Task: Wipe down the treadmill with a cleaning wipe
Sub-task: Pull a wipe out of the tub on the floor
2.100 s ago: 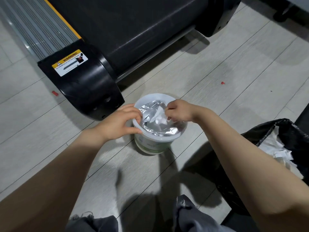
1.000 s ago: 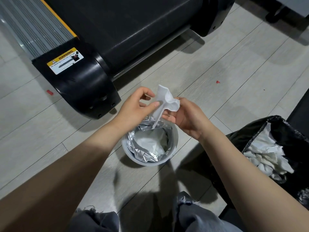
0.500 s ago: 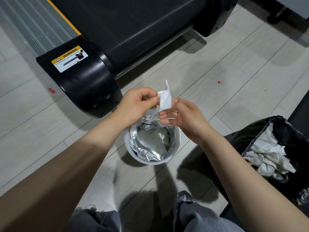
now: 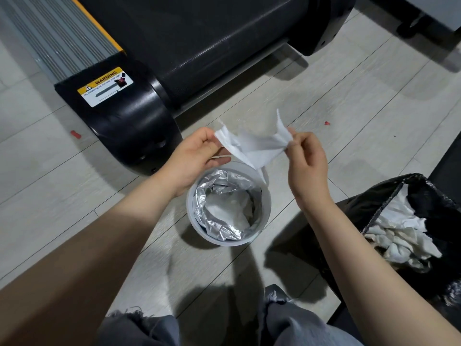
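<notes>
Two bare hands hold one white cleaning wipe (image 4: 254,146) stretched between them, just above an open white tub (image 4: 265,211) that stands on the pale tiled floor (image 4: 361,101). We take the tub as our landmark. Our left hand (image 4: 197,156) is above the tub's left rim, thumb and fingertips pinching the wipe's left corner. Our right hand (image 4: 305,158) is above the tub's right rim, its fingers curled and pinching the opposite corner, so the sheet hangs spread and crumpled in the air, its lower point dipping toward the tub's far edge. Whether that point touches the rim we cannot tell.

Inside the tub sits a crinkled silver foil liner (image 4: 212,221), torn open, with more white wipes (image 4: 229,208) showing in the middle.

Beyond the tub and to its left lies the rear end of the treadmill (image 4: 199,41) — a dark belt with a rounded black end cap (image 4: 134,126) near the tub, not touching it. On that cap is a yellow and white warning sticker (image 4: 106,86). A grey ribbed side rail (image 4: 57,38) runs further left.

To the right of the tub, apart from it, a black bin bag (image 4: 434,196) stands open — crumpled white wipes (image 4: 404,238) lie inside. Below the tub, nearest us, we see frayed grey trouser legs (image 4: 294,320). Small red scraps (image 4: 75,134) dot the floor on either side.
</notes>
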`<state>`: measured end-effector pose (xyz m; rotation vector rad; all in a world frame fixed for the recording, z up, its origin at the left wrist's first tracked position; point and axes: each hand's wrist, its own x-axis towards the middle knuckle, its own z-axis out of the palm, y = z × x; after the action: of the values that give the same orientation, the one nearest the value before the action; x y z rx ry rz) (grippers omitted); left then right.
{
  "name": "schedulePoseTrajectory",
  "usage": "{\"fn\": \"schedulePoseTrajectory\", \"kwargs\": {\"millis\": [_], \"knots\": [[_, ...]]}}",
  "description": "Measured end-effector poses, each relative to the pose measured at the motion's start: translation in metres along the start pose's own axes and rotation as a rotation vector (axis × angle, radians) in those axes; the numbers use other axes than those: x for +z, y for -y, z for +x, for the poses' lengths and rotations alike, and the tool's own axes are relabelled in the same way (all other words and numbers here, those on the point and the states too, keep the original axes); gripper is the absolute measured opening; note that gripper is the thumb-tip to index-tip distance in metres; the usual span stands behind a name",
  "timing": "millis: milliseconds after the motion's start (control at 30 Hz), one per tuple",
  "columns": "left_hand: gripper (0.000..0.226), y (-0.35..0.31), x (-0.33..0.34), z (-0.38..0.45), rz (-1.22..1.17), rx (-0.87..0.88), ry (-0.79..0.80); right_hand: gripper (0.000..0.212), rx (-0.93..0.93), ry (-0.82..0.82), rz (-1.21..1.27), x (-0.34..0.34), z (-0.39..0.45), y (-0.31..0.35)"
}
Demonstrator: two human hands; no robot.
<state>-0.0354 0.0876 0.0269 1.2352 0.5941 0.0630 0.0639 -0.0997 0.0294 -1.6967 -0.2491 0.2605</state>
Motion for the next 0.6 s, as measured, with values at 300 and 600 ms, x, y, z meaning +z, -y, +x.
{"fn": "schedulePoseTrajectory", "kwargs": {"millis": [300,600], "knots": [[0.017,-0.013,-0.015,-0.005,-0.263,-0.004,0.073,0.020,0.000,0.027,-0.214,-0.020,0.014,0.031],[0.026,-0.014,-0.003,-0.009,-0.193,-0.077,0.134,0.007,-0.096,0.382,-0.378,0.021,-0.003,0.039]]}}
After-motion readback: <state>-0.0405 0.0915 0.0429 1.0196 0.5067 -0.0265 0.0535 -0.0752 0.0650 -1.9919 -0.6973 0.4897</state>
